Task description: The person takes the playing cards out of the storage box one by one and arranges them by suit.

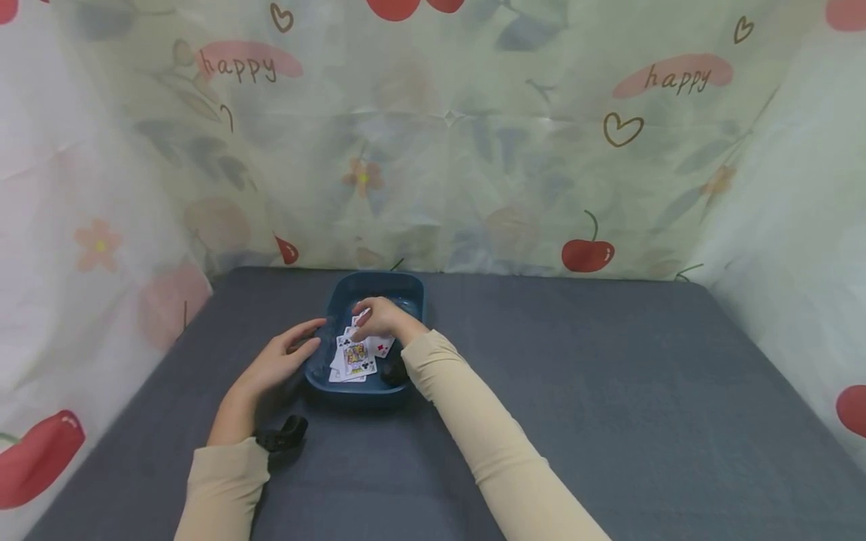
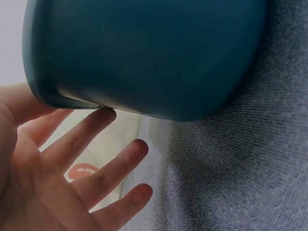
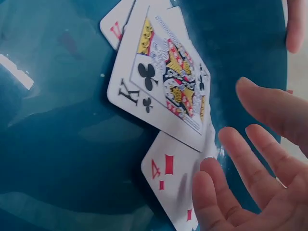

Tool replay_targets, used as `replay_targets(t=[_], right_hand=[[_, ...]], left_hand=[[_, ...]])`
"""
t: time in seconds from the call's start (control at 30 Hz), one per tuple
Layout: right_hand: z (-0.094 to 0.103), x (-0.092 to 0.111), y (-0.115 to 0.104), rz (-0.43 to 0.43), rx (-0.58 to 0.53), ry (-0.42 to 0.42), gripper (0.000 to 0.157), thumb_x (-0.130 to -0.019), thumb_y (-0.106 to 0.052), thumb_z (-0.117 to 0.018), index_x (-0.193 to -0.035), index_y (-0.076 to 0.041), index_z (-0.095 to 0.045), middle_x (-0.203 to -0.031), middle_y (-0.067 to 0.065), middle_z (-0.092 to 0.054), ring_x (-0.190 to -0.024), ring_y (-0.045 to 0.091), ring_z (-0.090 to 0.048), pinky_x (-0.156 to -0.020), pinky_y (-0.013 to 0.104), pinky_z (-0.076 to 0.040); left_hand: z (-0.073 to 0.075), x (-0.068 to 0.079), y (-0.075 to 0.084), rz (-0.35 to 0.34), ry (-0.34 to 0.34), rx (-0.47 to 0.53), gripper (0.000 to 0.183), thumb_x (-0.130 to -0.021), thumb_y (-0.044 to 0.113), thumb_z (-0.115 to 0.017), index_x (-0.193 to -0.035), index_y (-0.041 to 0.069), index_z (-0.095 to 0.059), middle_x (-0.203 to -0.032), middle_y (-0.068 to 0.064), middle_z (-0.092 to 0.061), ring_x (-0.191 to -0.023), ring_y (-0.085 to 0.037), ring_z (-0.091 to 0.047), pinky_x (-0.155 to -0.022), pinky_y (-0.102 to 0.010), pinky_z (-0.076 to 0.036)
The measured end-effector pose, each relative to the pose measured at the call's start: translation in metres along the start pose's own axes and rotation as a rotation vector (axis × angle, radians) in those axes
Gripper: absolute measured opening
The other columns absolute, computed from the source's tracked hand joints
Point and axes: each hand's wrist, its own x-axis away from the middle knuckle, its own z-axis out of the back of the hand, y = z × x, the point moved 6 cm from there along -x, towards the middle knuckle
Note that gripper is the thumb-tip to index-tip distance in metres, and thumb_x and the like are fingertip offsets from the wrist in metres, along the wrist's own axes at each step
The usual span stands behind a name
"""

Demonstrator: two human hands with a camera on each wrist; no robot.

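A dark blue oblong plastic tub (image 1: 365, 391) stands on the table with several playing cards lying in it. On top is a king of clubs (image 3: 163, 82), overlapping a four of diamonds (image 3: 168, 168) and a card with a red index (image 3: 114, 24). My right hand (image 1: 382, 317) is inside the tub, over the cards. Its fingers are loosely bent, with nothing between thumb and fingers in the right wrist view. My left hand (image 1: 279, 364) is at the tub's left side, fingers spread. One fingertip touches the tub's wall (image 2: 144, 57); part of the thumb is hidden behind the rim.
Dark grey cloth (image 1: 575, 391) covers the table. Pale printed curtains (image 1: 446, 165) enclose the back and both sides. A black wrist device (image 1: 283, 434) sits at my left cuff, and a dark object (image 1: 394, 372) shows under my right wrist.
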Motion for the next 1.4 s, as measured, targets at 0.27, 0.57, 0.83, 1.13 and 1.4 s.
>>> replay_targets(t=[0.27, 0.57, 0.83, 1.13, 1.4], right_hand=[[-0.007, -0.002, 0.004, -0.003, 0.126, -0.034, 0.058, -0.072, -0.011, -0.078, -0.126, -0.011, -0.055, -0.122, 0.012, -0.060, -0.106, 0.022, -0.058, -0.086, 0.028, -0.051], [-0.008, 0.002, 0.003, -0.021, 0.300, -0.017, 0.066, -0.070, -0.015, -0.081, -0.130, -0.019, -0.052, -0.125, 0.007, -0.058, -0.112, 0.026, -0.047, -0.069, 0.023, -0.048], [-0.006, 0.001, 0.004, -0.035, 0.394, 0.015, 0.067, -0.070, -0.020, -0.082, -0.129, -0.022, -0.052, -0.132, 0.007, -0.052, -0.117, 0.027, -0.045, -0.090, 0.037, -0.042], [-0.004, 0.000, -0.002, 0.050, 0.305, 0.031, 0.064, -0.070, -0.011, -0.080, -0.128, -0.014, -0.051, -0.128, 0.012, -0.053, -0.106, 0.022, -0.054, -0.081, 0.027, -0.050], [0.004, 0.004, -0.014, 0.107, 0.136, 0.031, 0.054, -0.078, -0.006, -0.072, -0.127, -0.005, -0.048, -0.119, 0.019, -0.059, -0.103, 0.026, -0.061, -0.074, 0.026, -0.051]], left_hand=[[0.000, 0.001, -0.001, -0.006, 0.001, 0.018, 0.052, -0.099, 0.030, -0.044, -0.145, 0.011, -0.032, -0.150, -0.023, -0.030, -0.137, -0.041, -0.030, -0.108, -0.059, -0.028], [-0.001, 0.002, -0.001, -0.015, 0.005, 0.038, 0.051, -0.099, 0.030, -0.043, -0.145, 0.011, -0.032, -0.150, -0.022, -0.029, -0.138, -0.041, -0.029, -0.109, -0.059, -0.027], [-0.002, 0.001, -0.003, 0.000, 0.011, 0.044, 0.052, -0.099, 0.033, -0.042, -0.146, 0.012, -0.031, -0.151, -0.021, -0.028, -0.138, -0.040, -0.028, -0.110, -0.058, -0.027], [-0.003, 0.001, -0.006, 0.006, 0.017, 0.057, 0.056, -0.099, 0.038, -0.042, -0.146, 0.012, -0.030, -0.151, -0.022, -0.029, -0.138, -0.040, -0.029, -0.109, -0.058, -0.028], [-0.002, 0.003, -0.004, 0.000, 0.007, 0.057, 0.052, -0.100, 0.032, -0.042, -0.146, 0.011, -0.030, -0.151, -0.022, -0.027, -0.138, -0.041, -0.027, -0.109, -0.059, -0.026]])
